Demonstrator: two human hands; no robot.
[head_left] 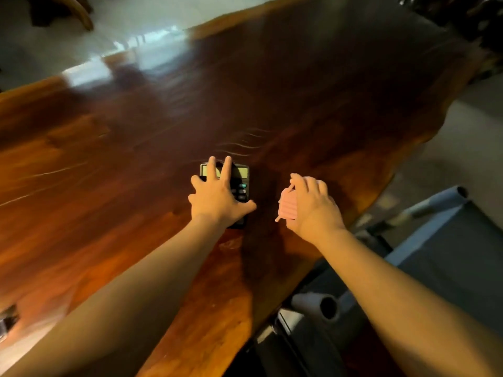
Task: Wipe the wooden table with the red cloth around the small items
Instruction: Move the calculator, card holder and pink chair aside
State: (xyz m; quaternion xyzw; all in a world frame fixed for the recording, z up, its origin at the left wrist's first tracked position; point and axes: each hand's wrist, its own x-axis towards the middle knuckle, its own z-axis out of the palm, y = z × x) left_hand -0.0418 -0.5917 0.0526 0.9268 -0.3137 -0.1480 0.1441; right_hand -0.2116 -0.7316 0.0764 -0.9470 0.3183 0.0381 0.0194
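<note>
Right hand [313, 205], grip closed on a pink ridged object [288, 207]; left hand [217, 197], grip spread flat over a calculator [236, 186] on the wooden desk [109, 159]. Red cloth not visible. Step, judged: clearing items; next, fetch cloth.

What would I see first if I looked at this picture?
You'd see two bare hands reaching out over a big, shiny wooden table. The left hand is spread flat on a black calculator near the middle, and the right hand, just beside it, holds a small pink ridged thing with a thin stick. No red cloth shows anywhere.
</note>
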